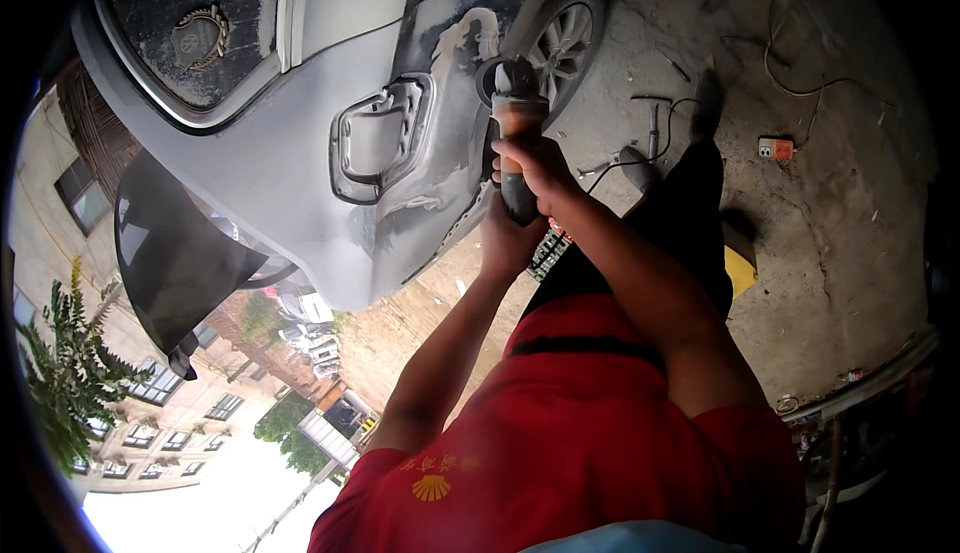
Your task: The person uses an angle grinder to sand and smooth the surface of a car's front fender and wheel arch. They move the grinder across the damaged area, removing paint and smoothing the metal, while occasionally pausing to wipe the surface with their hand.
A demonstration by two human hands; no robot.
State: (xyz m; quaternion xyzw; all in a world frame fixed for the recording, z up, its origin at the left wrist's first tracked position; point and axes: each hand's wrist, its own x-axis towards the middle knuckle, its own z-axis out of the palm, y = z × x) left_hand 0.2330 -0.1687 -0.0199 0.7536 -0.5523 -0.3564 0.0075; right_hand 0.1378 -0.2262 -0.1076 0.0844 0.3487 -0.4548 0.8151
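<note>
Both my hands are closed round an angle grinder (520, 118) with an orange-brown body and a dark head. My right hand (541, 169) grips the middle of its body. My left hand (508, 237) wraps the dark rear end, just below the right. At the head, the round disc is at the sanded side panel (470, 113) of a silver-grey car, close to the wheel arch; whether it touches the panel I cannot tell. Pale filler (465, 38) and bare, dusty patches mark the panel. Left of the grinder is a recessed fuel-door area (382, 141).
The car's rear wheel (565, 45) is just beyond the grinder. A hammer (653, 125) and a dark cord lie on the concrete by my shoes (638, 168). Further right are an orange-and-white socket box (775, 149), a long cable (770, 48) and a yellow object (740, 271). A raised dark tailgate (175, 253) juts out left.
</note>
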